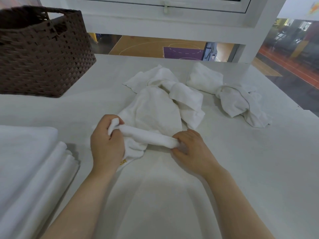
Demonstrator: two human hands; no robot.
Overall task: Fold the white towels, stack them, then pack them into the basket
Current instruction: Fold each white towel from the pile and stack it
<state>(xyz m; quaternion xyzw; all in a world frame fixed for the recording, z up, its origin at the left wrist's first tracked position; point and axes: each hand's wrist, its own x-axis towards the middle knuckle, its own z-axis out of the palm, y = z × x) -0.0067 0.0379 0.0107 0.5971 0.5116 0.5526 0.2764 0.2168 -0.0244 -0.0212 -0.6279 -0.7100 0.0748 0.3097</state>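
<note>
Both hands, left (107, 144) and right (188, 147), each gripping the bunched white towel (155, 114); small yellow mark unreadable.

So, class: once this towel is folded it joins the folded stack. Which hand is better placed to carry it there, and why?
Probably the left hand. It already grips the towel, and the folded stack lies on its side of the table. The right hand would have to cross over.
</note>
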